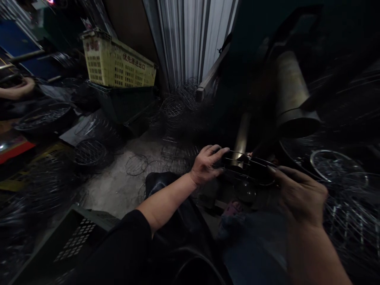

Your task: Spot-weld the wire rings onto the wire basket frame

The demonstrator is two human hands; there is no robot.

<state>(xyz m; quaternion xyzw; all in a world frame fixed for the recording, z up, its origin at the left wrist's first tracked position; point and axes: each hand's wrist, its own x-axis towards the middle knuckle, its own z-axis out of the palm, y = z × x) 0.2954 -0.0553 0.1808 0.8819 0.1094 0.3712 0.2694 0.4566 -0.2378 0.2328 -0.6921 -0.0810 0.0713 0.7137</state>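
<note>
In the middle of the view, both hands hold a round wire rack (pixel 249 175) made of thin metal rods. My left hand (pixel 209 164) grips its left side, with the fingers along the wires and the thumb below. At the right rim, my right hand (pixel 303 194) pinches the wire between thumb and fingers. A brass-coloured rod (pixel 242 136) stands just behind the rack, and a small bright spot shows by its lower end. Above my right hand hangs a thick metal cylinder (pixel 292 91) of the machine. Dark shadow hides part of the rack.
Several wire racks (pixel 90 152) lie on the floor and in piles to the left. More wirework (pixel 350 206) is heaped at the right. A yellow crate (pixel 118 61) sits on a dark one; a green crate (pixel 74 237) stands lower left. Another person's hand (pixel 22 89) shows far left.
</note>
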